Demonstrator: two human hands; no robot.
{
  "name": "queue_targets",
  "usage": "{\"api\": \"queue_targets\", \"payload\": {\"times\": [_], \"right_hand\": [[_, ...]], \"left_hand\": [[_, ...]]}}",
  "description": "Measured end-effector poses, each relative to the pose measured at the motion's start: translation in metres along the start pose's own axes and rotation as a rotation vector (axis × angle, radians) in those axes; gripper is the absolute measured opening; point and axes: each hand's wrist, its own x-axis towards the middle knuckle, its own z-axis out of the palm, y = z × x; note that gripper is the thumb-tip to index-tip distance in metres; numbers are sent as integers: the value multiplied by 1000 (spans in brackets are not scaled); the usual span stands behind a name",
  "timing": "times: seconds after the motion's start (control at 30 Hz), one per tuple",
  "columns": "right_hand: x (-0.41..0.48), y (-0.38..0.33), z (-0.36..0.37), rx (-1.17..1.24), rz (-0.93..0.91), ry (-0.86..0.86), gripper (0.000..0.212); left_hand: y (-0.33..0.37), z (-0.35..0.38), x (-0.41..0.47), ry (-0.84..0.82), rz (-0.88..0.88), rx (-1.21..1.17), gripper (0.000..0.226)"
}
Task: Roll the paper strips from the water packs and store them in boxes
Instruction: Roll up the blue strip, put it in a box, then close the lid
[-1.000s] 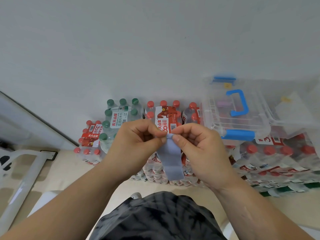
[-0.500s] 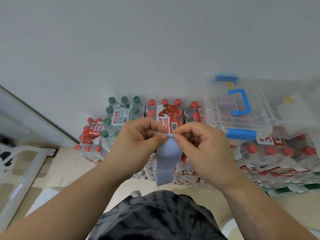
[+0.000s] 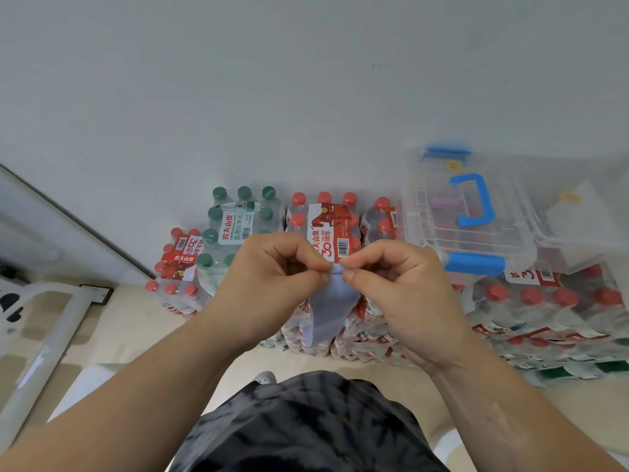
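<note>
Behind, red-cap pack label (image 3: 328,233) reads 农夫山泉, 30 周年; green-cap pack label (image 3: 235,222) reads 农夫山泉, 饮用纯净水. Left hand (image 3: 272,284) and right hand (image 3: 398,294), fingers curled, thumb and forefinger pinching top end of pale blue paper strip (image 3: 328,313), rest hanging below, in front of packs. Clear box (image 3: 425,229) at right, atop packs.

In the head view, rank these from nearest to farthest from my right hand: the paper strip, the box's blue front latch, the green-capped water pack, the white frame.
1. paper strip, pinched by the right hand itself.
2. blue front latch, just to its right.
3. green-capped water pack, left, against the wall.
4. white frame, far left.
</note>
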Motion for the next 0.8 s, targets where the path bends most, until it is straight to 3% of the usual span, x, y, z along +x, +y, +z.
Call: {"api": "queue_targets", "payload": {"times": [0.17, 0.3, 0.4, 0.63, 0.8], "right_hand": [[0, -2, 0, -62, -50, 2, 28], [0, -2, -2, -63, -81, -10, 25], [-1, 1, -1, -25, -47, -4, 21], [1, 4, 2, 60, 61, 37, 7], [3, 5, 5, 61, 57, 49, 10]], "left_hand": [[1, 1, 0, -24, -14, -31, 7], [2, 1, 1, -42, -28, -19, 19], [1, 2, 3, -10, 27, 82, 6], [-2, 2, 4, 67, 86, 84, 5], [-5, 2, 4, 67, 39, 30, 12]]}}
